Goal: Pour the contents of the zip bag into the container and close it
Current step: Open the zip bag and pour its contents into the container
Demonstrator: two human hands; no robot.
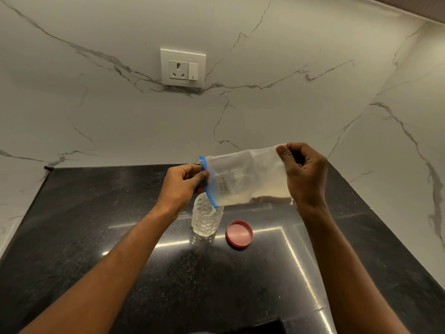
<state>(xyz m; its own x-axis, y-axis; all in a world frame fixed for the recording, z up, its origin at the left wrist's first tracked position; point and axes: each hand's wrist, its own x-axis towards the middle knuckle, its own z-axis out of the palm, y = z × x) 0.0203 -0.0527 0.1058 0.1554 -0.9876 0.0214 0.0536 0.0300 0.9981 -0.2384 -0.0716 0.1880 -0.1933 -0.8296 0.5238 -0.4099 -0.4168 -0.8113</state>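
Note:
A clear zip bag [245, 179] with a blue zip strip and a small handwritten label lies on its side in the air, holding pale powder. My left hand [183, 186] pinches its blue zip end, and my right hand [304, 174] grips its bottom end, raised slightly higher. The zip end's lower corner sits right over the mouth of a clear ribbed plastic container [206, 216], which stands upright and open on the black counter [96, 225]. A thin white stream falls from the bag into it. The container's red lid [239, 233] lies flat on the counter just to the right.
A white marble wall rises behind and to the right of the counter, with a white socket and switch plate [183, 67] on it. A dark recess [262, 327] shows at the counter's near edge.

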